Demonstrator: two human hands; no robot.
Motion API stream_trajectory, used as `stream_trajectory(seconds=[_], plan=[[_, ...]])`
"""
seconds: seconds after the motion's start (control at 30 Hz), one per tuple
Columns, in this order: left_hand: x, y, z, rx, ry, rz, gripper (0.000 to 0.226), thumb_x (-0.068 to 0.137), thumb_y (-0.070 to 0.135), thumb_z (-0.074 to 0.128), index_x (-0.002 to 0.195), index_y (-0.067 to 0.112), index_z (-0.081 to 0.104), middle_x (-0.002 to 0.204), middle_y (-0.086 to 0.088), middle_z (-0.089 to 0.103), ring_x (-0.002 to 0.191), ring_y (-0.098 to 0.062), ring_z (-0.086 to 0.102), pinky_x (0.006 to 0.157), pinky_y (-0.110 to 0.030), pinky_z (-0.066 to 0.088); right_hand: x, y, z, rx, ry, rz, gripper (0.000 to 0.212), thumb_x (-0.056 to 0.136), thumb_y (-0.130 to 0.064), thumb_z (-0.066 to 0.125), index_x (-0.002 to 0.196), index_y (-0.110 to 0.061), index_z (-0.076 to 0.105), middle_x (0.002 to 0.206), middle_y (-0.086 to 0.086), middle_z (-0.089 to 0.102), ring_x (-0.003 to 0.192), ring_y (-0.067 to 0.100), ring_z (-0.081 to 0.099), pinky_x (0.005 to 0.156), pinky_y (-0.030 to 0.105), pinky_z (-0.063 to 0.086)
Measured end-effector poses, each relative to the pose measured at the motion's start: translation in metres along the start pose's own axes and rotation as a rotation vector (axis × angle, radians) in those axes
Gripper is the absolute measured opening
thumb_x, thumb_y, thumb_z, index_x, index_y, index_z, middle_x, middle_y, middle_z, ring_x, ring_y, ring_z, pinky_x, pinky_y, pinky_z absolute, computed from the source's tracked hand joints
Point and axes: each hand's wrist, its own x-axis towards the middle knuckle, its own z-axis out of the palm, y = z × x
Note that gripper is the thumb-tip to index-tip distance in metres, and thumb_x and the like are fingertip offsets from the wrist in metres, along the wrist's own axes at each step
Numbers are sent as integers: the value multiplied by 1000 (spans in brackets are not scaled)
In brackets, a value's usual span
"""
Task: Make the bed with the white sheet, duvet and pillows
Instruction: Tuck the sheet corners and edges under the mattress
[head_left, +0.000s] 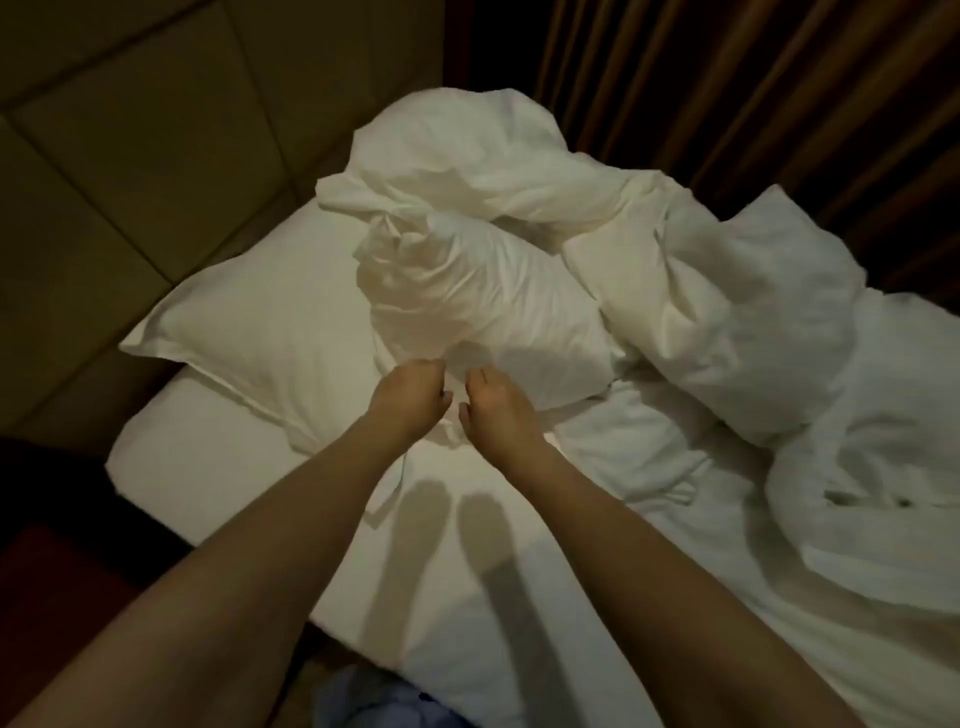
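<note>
Both hands reach to the near edge of the crumpled pillow (483, 317) that lies in the middle of the bed's head end. The left hand (410, 397) has its fingers curled in, and the right hand (498, 410) likewise; each grip seems to pinch a fold of white cloth at that pillow's lower edge, though the fingertips are hidden and I cannot tell how much cloth each one has.

Left of the crumpled pillow lies a flat pillow (260, 322), tucked against the padded headboard (130, 156). Behind and to the right of the crumpled pillow the duvet (727, 322) is heaped in a twisted mass, running down toward the curtain (727, 78) side. The white sheet (467, 561) under the arms looks fairly smooth near the crumpled pillow but rumpled to its right.

The risks, as I judge them: a thin pinch on the case alone may slip, or pull the case askew on its filling. The crumpled pillow touches the duvet heap, so lifting it could drag duvet folds along and tangle them further. A pull toward the person may also wrinkle the sheet or shift the flat pillow beside it.
</note>
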Motion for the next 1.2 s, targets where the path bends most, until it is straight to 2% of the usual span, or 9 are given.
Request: stream_trajectory(seconds=[0.13, 0.33, 0.57, 0.7, 0.83, 0.9, 0.97, 1.07, 1.2], plan=[[29, -21, -6, 7, 80, 106, 47, 91, 21, 58, 134, 9, 42, 132, -10, 48, 118, -27, 47, 92, -33, 40, 34, -4, -1, -101, 52, 47, 25, 67, 0, 74, 89, 1, 62, 82, 16, 61, 73, 31, 61, 62, 33, 49], [70, -24, -12, 139, 239, 261, 85, 80, 22, 71, 148, 11, 22, 150, -7, 29, 139, -26, 25, 112, -36, 23, 77, 14, -10, -273, -66, 156, 69, 92, -28, 56, 146, -3, 21, 146, 18, 30, 134, 33, 31, 105, 39, 33], [122, -22, 11, 464, -11, 312, 116, 74, 47, 73, 152, 13, -6, 158, -5, 0, 146, -25, 1, 119, -43, 6, 111, 39, 32, -210, -379, 260, 100, 85, -53, 59, 152, -11, -4, 157, 15, -10, 143, 43, -8, 110, 63, 9], [146, -30, 34, 528, -274, 387, 91, 86, 32, 65, 152, 17, 4, 159, -5, 8, 144, -21, 18, 119, -36, 15, 123, 54, 68, -273, -513, 264, 91, 89, -41, 58, 153, -14, -2, 157, 19, -9, 141, 46, -13, 107, 68, 4], [166, -38, 68, 370, -196, 373, 56, 94, 11, 56, 145, 16, 32, 148, -6, 40, 114, -5, 52, 91, -7, 40, 136, 60, 93, -200, -483, 277, 62, 99, -30, 42, 152, -17, 14, 157, 12, 16, 143, 37, 10, 112, 61, 7], [172, -42, 82, 309, -111, 411, 52, 99, 18, 46, 148, 12, 27, 152, -9, 32, 135, -18, 38, 111, -24, 29, 141, 61, 101, -170, -178, 295, 58, 87, -25, 65, 139, -9, 46, 137, 18, 50, 126, 36, 46, 105, 57, 31], [175, -41, 82, 72, -11, 383, 58, 71, 16, 81, 124, 3, 60, 124, -15, 62, 111, -22, 63, 94, -29, 49, 145, 64, 107, -109, -16, 315, 49, 59, -14, 86, 105, -4, 71, 97, 19, 71, 88, 37, 66, 82, 48, 51], [179, -35, 75, 79, 119, 415, 55, 37, 7, 91, 89, 1, 75, 86, -12, 74, 73, -23, 73, 59, -34, 59, 147, 73, 105, -91, 104, 218, 38, 38, -5, 89, 72, -4, 73, 66, 14, 68, 59, 32, 64, 61, 35, 54], [179, -28, 40, 26, 49, 391, 33, 67, 10, 66, 99, 9, 73, 91, -3, 72, 77, -21, 70, 63, -25, 56, 155, 74, 79, -7, 167, 136, 33, 32, 10, 82, 57, -2, 63, 56, 16, 60, 45, 30, 58, 45, 30, 48]])
